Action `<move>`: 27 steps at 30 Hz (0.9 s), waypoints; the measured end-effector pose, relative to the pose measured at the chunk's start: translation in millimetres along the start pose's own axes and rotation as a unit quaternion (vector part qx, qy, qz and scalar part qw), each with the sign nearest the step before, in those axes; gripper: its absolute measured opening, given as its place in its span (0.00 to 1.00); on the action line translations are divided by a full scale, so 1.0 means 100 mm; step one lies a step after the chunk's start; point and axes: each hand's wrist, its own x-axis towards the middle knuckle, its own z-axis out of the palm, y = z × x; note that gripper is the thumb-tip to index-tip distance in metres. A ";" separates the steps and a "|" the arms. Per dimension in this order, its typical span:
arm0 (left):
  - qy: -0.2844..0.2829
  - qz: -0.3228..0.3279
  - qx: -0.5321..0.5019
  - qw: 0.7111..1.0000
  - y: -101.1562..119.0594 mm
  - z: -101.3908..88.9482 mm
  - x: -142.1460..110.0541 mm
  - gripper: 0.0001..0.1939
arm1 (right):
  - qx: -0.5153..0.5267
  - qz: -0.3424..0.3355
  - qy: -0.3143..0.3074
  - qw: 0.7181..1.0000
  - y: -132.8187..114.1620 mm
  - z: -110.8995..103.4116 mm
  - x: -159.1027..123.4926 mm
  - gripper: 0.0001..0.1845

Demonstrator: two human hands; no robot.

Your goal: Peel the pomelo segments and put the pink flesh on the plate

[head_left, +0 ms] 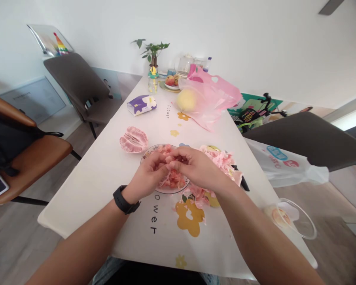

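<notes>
Over a patterned plate, my left hand and my right hand meet with fingers pinched together. Between the fingertips is a small pink piece of pomelo, partly covered by the fingers. Loose pomelo flesh lies on the plate below them. To the left of the plate sits a peeled chunk of pomelo with its segments still joined. On the right, beside my right hand and partly behind its wrist, is a heap of pink peel and pith. A black handle sticks out from the heap.
A pink plastic bag with a yellow pomelo stands farther back, near a purple tissue pack, fruit plate and potted plant. A white bag hangs at the right edge, above a clear container.
</notes>
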 end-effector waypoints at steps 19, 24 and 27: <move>0.053 -0.007 -0.069 0.996 0.02 0.06 -0.02 0.14 | -0.050 -0.022 0.102 0.993 0.09 0.20 -0.05 0.07; 0.067 -0.022 -0.097 0.993 0.00 0.08 -0.02 0.14 | -0.061 0.001 0.137 0.989 0.05 0.27 -0.04 0.11; 0.073 -0.029 -0.113 0.991 -0.03 0.08 -0.01 0.14 | -0.067 0.000 0.159 0.985 0.03 0.34 -0.06 0.10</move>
